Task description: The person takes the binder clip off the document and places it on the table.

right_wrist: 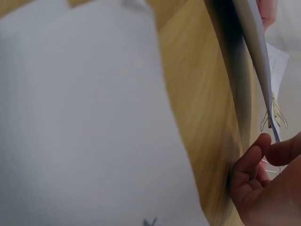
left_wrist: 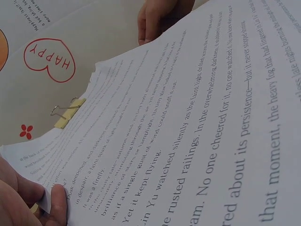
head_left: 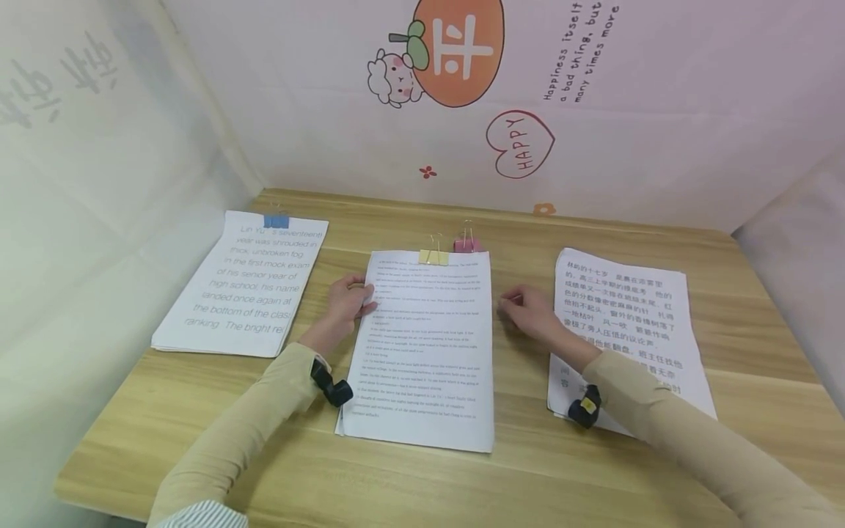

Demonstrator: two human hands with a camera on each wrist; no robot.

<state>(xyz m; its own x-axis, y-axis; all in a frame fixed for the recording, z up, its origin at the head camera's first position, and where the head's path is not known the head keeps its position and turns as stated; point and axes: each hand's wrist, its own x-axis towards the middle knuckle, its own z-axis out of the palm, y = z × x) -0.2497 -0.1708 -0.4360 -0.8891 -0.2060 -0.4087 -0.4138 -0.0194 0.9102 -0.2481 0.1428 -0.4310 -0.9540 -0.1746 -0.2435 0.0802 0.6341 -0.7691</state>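
Note:
In the head view my left hand (head_left: 346, 301) pinches the left edge of a printed paper stack (head_left: 422, 352), thumb on top. A yellow binder clip (head_left: 433, 257) sits at that stack's top edge. The right wrist view shows the stack nearly edge-on, raised over the table. My right hand (head_left: 528, 314) is beside its right edge, fingers loosely bent, thumb and forefinger close to the sheet edge and nothing gripped. Behind the stack's top right corner a pink binder clip (head_left: 466, 245) shows; a sliver of paper peeks out underneath at the lower left.
On the left of the wooden table (head_left: 422, 484) lies a large-print stack (head_left: 244, 293) with a blue binder clip (head_left: 276, 221). A stack printed in Chinese (head_left: 620, 315) lies on the right, partly under my right forearm. A printed curtain (head_left: 317, 110) hangs behind the table.

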